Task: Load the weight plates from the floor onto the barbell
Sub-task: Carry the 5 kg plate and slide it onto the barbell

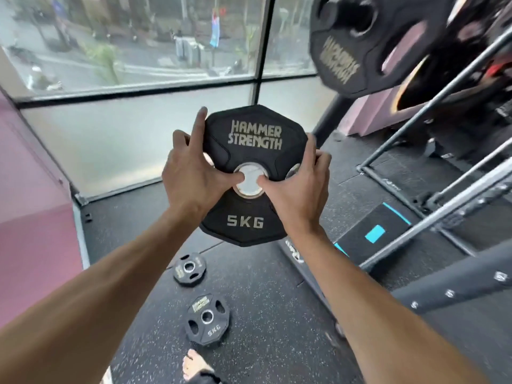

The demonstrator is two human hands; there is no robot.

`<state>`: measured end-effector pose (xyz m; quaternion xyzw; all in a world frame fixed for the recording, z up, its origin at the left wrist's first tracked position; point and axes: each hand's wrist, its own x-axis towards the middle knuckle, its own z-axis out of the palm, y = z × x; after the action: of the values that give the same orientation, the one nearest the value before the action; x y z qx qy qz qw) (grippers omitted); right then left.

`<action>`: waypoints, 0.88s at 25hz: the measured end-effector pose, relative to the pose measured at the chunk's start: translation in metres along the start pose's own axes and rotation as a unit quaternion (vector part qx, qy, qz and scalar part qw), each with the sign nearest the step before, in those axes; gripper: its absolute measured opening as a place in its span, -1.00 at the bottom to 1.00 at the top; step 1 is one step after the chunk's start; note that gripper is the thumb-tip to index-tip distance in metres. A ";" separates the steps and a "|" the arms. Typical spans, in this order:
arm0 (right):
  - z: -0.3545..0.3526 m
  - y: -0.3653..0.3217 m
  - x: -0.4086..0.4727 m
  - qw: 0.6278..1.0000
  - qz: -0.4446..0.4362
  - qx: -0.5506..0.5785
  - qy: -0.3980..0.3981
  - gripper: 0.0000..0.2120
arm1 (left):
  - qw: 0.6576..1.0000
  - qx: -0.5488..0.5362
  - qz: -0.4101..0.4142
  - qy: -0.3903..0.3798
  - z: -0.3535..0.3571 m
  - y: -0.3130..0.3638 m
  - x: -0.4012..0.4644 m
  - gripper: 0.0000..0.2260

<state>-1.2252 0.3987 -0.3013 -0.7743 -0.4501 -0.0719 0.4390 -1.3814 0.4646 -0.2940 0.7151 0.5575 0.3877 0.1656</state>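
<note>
A black 5 kg plate marked Hammer Strength hangs upright at chest height, its metal-ringed hole filled by the pale end of the barbell sleeve. My left hand grips its left edge, thumb by the hole and forefinger stretched up the rim. My right hand grips the right edge, thumb at the hole. On the floor below lie a second 5 kg plate and a smaller black plate. The bar behind the held plate is hidden.
A large black plate hangs on equipment at the upper right. Steel rack bars slant across the right side over a black step with blue marks. A glass wall stands ahead. My bare foot is on the rubber floor.
</note>
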 end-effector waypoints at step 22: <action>-0.359 -0.076 0.002 0.950 -0.025 -0.008 0.311 0.03 | 0.904 -0.316 0.288 0.021 -0.111 0.285 -0.055 0.03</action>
<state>-1.1793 0.1486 -0.0367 -0.7055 -0.3102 -0.3234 0.5490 -1.2775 0.2999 -0.0522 0.7464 0.1784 0.5893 0.2525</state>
